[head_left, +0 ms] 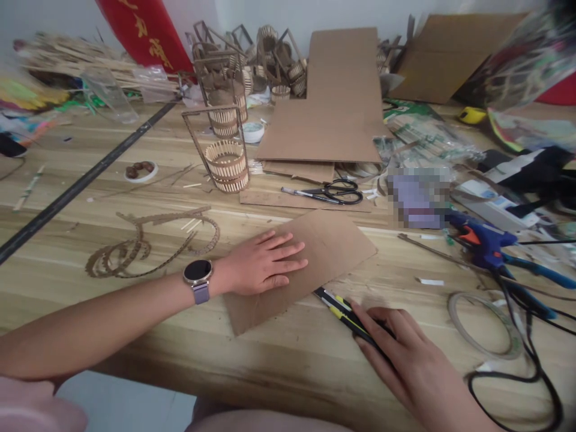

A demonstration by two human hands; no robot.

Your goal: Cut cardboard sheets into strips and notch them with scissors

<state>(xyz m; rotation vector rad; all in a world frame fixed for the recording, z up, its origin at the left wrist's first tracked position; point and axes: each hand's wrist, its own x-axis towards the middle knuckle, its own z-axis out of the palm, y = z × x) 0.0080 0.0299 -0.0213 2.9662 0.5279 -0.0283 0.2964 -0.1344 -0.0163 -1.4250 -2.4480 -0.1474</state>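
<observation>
My left hand point(265, 264) lies flat on a piece of brown cardboard point(335, 243), fingers spread, pressing it to the wooden table. A watch sits on that wrist. In my right hand point(400, 351) is a black and yellow utility knife point(346, 315), its tip at the cardboard's near right edge. Beyond the cardboard, black-handled scissors point(342, 192) and a pen point(299, 192) rest on a narrow cardboard strip point(270, 198). Curled strips of cardboard point(119, 258) lie to the left of my left hand.
Small slatted baskets with tall handles point(227, 168) stand behind, with several more heaped at the wall. A large cardboard sheet point(342, 90) leans at the back. On the right are a blue glue gun point(483, 237), a tape roll point(486, 324) and a black cable point(535, 360). The table's front edge is near me.
</observation>
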